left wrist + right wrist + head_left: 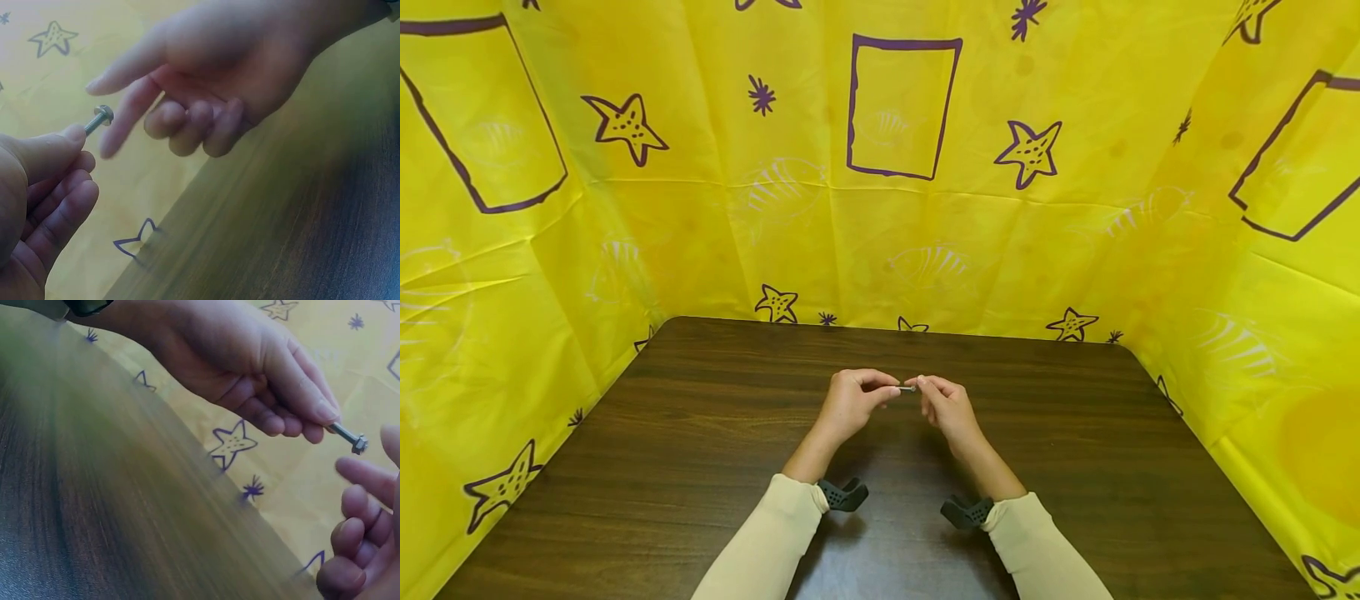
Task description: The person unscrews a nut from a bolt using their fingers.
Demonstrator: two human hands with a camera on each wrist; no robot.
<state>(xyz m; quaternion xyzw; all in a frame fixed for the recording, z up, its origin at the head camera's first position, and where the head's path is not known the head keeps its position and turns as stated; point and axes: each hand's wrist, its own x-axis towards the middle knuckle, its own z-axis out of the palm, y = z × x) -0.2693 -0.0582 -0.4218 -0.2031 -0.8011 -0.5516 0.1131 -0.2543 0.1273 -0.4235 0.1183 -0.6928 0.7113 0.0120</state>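
Observation:
A small silver metal bolt point(907, 388) sticks out from my left hand point(853, 404), pinched between thumb and fingertips. Its threaded shank shows in the left wrist view, and its wider hex-shaped end point(359, 444) points toward my right hand point(950, 410). Thumb and index finger of the right hand are spread on either side of that end, with a gap to it in both wrist views. The other right fingers point(200, 125) are curled loosely in and hold nothing. Fingertips of the left hand hide the bolt's other end.
Both hands are raised over a dark brown wooden table point(700, 417). Yellow cloth point(887, 225) with purple stars and frames hangs around its back and sides. Dark bands point(846, 495) sit at both wrists, beside light sleeves point(767, 533).

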